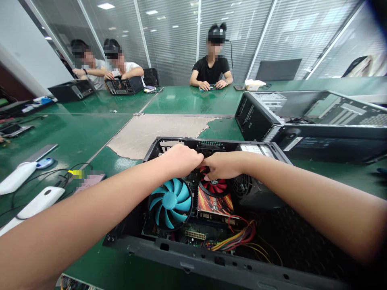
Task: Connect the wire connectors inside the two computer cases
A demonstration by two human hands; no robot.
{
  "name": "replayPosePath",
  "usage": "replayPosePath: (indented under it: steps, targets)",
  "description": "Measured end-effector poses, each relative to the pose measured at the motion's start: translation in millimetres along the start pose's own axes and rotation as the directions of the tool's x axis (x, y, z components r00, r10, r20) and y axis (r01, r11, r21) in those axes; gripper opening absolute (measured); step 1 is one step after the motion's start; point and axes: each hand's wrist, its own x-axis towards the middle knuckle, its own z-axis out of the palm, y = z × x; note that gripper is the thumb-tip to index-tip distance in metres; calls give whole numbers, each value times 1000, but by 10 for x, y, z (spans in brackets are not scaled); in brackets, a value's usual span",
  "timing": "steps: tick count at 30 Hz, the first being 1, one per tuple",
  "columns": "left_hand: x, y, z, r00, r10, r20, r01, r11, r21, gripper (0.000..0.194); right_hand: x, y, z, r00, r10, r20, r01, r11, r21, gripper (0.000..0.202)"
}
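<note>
An open computer case [193, 264] lies on its side right in front of me. Both my hands reach into its far part and meet there. My left hand [182, 158] is closed, its knuckles up and its fingertips out of sight. Beside it, my right hand [220, 164] has curled fingers above the graphics card [214, 203], its thumb by the card's red fan [215, 186]. What either hand grips is hidden. A cooler with a blue fan [169, 201] sits below my left wrist. Loose coloured wires [238, 237] lie nearer me, by a white motherboard socket [195, 235].
Another open case [326, 141] stands at the right. White devices [40, 203], cables and a pink phone-like object [90, 182] lie at the left. Across the green table [181, 100] sit three people, two behind cases [123, 85]. A torn beige sheet [157, 131] covers the middle.
</note>
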Motion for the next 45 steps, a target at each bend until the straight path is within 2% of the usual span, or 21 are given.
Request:
replayPosePath:
  steps: [11, 21, 30, 37, 45]
  targets:
    - [-2, -25, 50, 994, 3, -105, 4, 997, 72, 16, -10, -6, -7, 1000, -6, 1, 6, 1000, 26, 57]
    - [4, 6, 9, 998, -46, -37, 48, 998, 41, 19, -6, 0, 4, 1000, -6, -4, 6, 999, 32, 58]
    - [10, -2, 0, 1000, -28, 4, 27, 999, 31, 18, -11, -16, -8, 1000, -9, 0, 9, 1000, 22, 54]
    - [10, -14, 20, 1000, -16, -23, 17, 999, 39, 17, -1, -9, -4, 1000, -3, 2, 3, 1000, 11, 56]
    - [16, -15, 55, 1000, -23, -3, 23, 1000, 17, 16, -3, -9, -7, 1000, -9, 6, 9, 1000, 15, 56]
